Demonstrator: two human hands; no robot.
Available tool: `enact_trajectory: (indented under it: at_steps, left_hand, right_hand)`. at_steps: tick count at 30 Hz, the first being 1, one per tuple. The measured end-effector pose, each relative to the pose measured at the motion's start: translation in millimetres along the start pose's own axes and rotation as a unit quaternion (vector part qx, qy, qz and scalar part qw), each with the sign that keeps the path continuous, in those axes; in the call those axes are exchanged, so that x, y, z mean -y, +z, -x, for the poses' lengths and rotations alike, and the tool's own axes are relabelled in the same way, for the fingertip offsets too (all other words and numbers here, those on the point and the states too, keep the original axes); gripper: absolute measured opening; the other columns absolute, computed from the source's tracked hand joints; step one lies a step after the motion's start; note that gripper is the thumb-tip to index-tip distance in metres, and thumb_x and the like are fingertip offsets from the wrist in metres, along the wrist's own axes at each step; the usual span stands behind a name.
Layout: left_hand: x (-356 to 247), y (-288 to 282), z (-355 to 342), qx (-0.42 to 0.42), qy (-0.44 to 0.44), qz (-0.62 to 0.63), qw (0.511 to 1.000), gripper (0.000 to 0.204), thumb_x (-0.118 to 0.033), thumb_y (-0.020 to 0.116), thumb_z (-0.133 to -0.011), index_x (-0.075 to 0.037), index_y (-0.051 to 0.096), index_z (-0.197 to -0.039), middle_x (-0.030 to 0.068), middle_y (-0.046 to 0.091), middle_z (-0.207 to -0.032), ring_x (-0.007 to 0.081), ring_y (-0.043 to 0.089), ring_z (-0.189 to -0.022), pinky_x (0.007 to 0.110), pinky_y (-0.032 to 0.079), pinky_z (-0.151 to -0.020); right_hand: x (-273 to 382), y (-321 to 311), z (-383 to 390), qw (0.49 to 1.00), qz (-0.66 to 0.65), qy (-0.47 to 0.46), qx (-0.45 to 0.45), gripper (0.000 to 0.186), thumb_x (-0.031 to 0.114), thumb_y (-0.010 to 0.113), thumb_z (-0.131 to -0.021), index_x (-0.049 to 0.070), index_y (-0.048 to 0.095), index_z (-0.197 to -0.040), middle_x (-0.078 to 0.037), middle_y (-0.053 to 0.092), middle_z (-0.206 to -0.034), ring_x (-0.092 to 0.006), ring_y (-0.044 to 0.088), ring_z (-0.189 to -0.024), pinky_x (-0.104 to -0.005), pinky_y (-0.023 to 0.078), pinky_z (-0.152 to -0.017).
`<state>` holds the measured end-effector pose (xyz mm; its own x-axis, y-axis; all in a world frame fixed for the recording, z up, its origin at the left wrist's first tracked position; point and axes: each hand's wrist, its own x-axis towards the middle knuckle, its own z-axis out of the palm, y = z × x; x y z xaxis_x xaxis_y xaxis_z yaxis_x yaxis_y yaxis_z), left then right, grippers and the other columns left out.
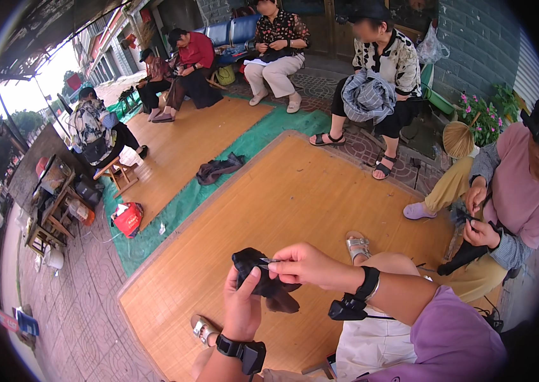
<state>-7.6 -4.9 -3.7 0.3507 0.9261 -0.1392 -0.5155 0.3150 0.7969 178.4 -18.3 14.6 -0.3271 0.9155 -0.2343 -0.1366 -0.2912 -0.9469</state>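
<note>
A bunched piece of black fabric (255, 274) is held up above the bamboo mat. My left hand (247, 302) grips it from the left, thumb pressed on its front. My right hand (308, 270) pinches a small silvery item (271, 261) against the fabric's top; what exactly it is, I cannot make out. Both wrists wear black strapped devices, and my lap in light shorts lies below.
A co-worker in pink (515, 184) works dark cloth at the right. Several other seated people (276, 54) line the back and left. A red bag (126, 218), dark cloth (215, 167), cluttered stools (59, 210) and potted flowers (480, 118) surround the mats (174, 280).
</note>
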Motion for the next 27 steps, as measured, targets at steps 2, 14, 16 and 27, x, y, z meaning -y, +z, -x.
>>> enact_trajectory:
  at_steps: [2, 14, 16, 27]
  left_hand:
    - [-0.2, 0.2, -0.3, 0.004, 0.001, 0.001, 1.0, 0.027, -0.011, 0.063, -0.096, -0.006, 0.059, -0.122, 0.0063, 0.068, -0.11, 0.0168, 0.064, -0.102, 0.033, 0.05, -0.092]
    - [-4.2, 2.3, 0.3, 0.015, 0.012, 0.002, 1.0, 0.031, -0.013, 0.064, -0.095, -0.006, 0.057, -0.125, 0.0061, 0.067, -0.114, 0.0173, 0.063, -0.106, 0.034, 0.048, -0.096]
    - [-4.9, 3.6, 0.6, 0.018, 0.012, 0.001, 1.0, 0.031, -0.013, 0.064, -0.095, -0.006, 0.058, -0.124, 0.0063, 0.067, -0.114, 0.0173, 0.063, -0.106, 0.034, 0.048, -0.096]
    - [-3.4, 3.7, 0.4, 0.014, 0.019, 0.009, 1.0, 0.029, -0.014, 0.064, -0.096, -0.006, 0.058, -0.123, 0.0067, 0.068, -0.114, 0.017, 0.064, -0.105, 0.034, 0.049, -0.095]
  right_hand:
    - [4.4, -0.3, 1.5, 0.999, -0.034, 0.015, 0.008, 0.023, 0.023, 0.057, -0.102, 0.003, 0.066, -0.092, 0.006, 0.05, -0.064, -0.0006, 0.037, -0.053, -0.0187, 0.024, -0.046]
    - [12.4, -3.4, 2.9, 0.992, -0.119, 0.048, 0.021, 0.023, 0.022, 0.058, -0.1, 0.002, 0.065, -0.09, 0.004, 0.052, -0.063, -0.001, 0.032, -0.046, -0.0201, 0.018, -0.041]
    - [10.5, -5.3, 2.6, 0.991, -0.121, 0.049, 0.025, 0.023, 0.023, 0.058, -0.1, 0.002, 0.065, -0.092, 0.004, 0.053, -0.065, -0.0002, 0.033, -0.047, -0.019, 0.018, -0.042]
    - [12.2, -5.9, 2.2, 0.992, -0.118, 0.044, 0.024, 0.023, 0.024, 0.059, -0.1, 0.003, 0.067, -0.094, 0.004, 0.054, -0.066, 0.0003, 0.037, -0.05, -0.0166, 0.023, -0.044]
